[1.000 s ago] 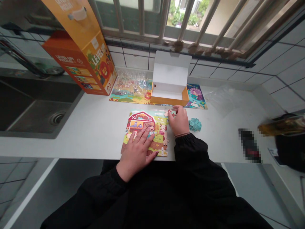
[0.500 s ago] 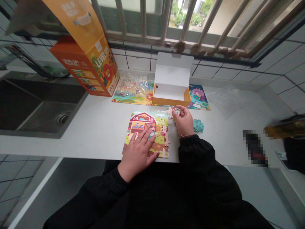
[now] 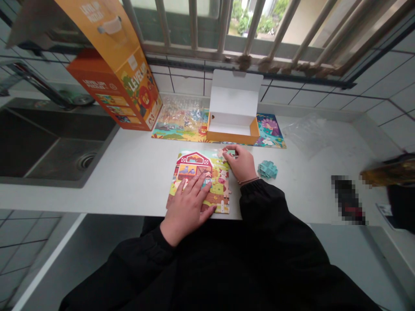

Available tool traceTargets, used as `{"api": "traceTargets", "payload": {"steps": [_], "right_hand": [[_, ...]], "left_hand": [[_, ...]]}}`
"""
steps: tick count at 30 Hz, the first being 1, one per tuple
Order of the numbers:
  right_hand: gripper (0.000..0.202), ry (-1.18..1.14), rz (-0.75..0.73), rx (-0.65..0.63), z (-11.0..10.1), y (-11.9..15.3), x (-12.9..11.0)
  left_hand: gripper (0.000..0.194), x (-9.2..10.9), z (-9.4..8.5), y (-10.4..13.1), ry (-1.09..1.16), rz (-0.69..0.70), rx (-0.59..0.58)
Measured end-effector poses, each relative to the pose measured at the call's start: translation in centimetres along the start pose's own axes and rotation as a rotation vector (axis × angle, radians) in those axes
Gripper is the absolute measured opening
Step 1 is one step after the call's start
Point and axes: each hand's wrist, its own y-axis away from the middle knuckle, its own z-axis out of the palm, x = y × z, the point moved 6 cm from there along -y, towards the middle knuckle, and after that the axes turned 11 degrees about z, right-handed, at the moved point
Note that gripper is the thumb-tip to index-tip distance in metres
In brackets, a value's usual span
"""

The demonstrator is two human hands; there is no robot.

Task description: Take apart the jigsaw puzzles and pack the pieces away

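Head view | left hand [image 3: 188, 206] flat, fingers spread, on puzzle [image 3: 188, 170], presumably to steady it | right hand [image 3: 240, 163], apart from the left, pinching piece [image 3: 222, 153] at puzzle's far right corner, exact seating hidden by fingers | teal pile [image 3: 267, 169] just beside right wrist, probably for easy reach | box [image 3: 231, 137] behind, presumably out of the way

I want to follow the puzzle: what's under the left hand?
The farm jigsaw puzzle. Its red barn roof and cow show past the left hand; the print beneath the palm is covered.
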Motion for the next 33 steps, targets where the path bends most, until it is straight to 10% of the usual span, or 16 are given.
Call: {"api": "traceTargets", "payload": {"steps": [8,33], "right_hand": [[0.030,0.366,-0.169,0.071,1.4,0.9,-0.6],[0.041,-0.346,0.080,-0.012,-0.7,0.9,0.2]], "left_hand": [[0.067,0.0,0.2,0.1,0.010,0.001,0.006],[0.069,0.0,0.0,0.0,-0.005,0.007,-0.013]]}}
